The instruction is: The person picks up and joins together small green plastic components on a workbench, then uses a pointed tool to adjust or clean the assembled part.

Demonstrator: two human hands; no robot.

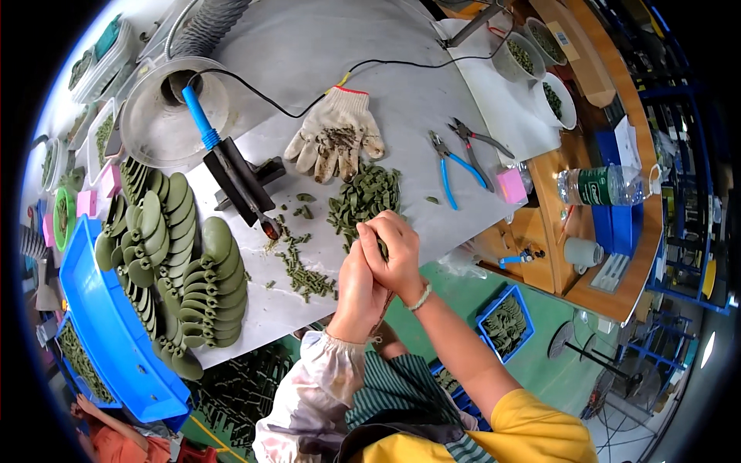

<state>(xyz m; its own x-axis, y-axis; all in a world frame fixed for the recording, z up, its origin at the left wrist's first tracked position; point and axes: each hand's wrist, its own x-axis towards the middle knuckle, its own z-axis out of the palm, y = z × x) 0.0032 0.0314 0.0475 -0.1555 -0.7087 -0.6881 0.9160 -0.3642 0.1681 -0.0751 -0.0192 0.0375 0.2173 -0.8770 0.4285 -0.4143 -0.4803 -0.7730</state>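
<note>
Above the table's near edge, my left hand (357, 292) and my right hand (397, 251) are pressed together with fingers closed. A small dark green piece (383, 248) shows between them; most of it is hidden, so its exact shape cannot be told. Just beyond my hands lies a heap of short green pieces (363, 197). Thin green rods (305, 270) are scattered to the left of it. A soldering iron (199, 116) with a blue handle rests in a black stand (245, 185), its tip toward the rods. A soiled white knitted glove (337, 135) lies behind the heap.
Overlapping flat green ovals (216, 297) line the left edge beside a blue tray (116, 324). Blue-handled pliers (455, 170) and dark-handled cutters (478, 139) lie right. A cable (301, 108) crosses behind. Another person's arm (116, 420) shows lower left; a blue crate (505, 324) stands below right.
</note>
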